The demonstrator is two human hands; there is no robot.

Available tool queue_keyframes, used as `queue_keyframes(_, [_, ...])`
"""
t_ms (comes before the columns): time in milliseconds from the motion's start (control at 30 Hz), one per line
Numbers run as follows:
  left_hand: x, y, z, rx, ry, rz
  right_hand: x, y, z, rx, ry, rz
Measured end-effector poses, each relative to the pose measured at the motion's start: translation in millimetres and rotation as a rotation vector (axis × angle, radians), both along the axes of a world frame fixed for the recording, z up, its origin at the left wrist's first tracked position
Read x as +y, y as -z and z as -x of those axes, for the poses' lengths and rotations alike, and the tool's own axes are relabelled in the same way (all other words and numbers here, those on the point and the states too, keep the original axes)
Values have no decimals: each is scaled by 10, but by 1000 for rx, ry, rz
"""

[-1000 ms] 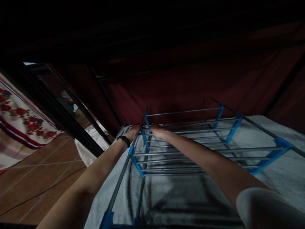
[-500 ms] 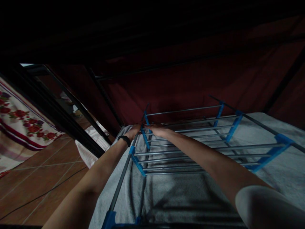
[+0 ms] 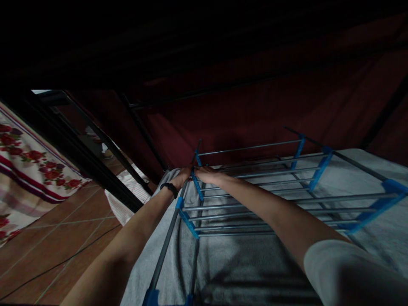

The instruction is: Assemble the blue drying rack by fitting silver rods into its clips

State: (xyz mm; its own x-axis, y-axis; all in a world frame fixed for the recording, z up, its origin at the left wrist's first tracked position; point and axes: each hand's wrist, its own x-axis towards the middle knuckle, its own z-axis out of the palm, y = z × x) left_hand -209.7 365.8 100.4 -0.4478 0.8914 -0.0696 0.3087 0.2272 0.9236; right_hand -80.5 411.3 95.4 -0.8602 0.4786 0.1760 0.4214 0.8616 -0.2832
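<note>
A rack of grey metal tubes with blue plastic brackets point(image 3: 188, 221) lies on a grey blanket point(image 3: 149, 272). My left hand point(image 3: 181, 177), with a black band on its wrist, is closed around the rack's left side pole close to a far blue bracket point(image 3: 197, 187). On the inner side of that same bracket, my right hand point(image 3: 206, 174) grips the rack, its forearm reaching across the tubes. Both hands are almost together. Dim light and the bracket partly hide the fingertips.
Dark red cloth point(image 3: 242, 123) hangs behind the rack. A black frame post point(image 3: 95, 163) slants along the left. Beyond it are a tiled floor point(image 3: 76, 238) with a thin cable, a floral cloth point(image 3: 41, 163) and a pale striped cloth point(image 3: 119, 202). Dark structure hangs low overhead.
The whole view has shifted slightly, so the rack appears a little further right. Both hands stay at the same bracket, with only a slight change in pose.
</note>
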Motion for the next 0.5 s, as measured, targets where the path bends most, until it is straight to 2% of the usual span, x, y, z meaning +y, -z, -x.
queue_keyframes(233, [-68,-25,-79,-26,10,-2,-14,-104,-45,-20,58,62])
queue_keyframes(500, [-80,-119,-112,-1,17,-7,-20,-180,-59,-9,100,117])
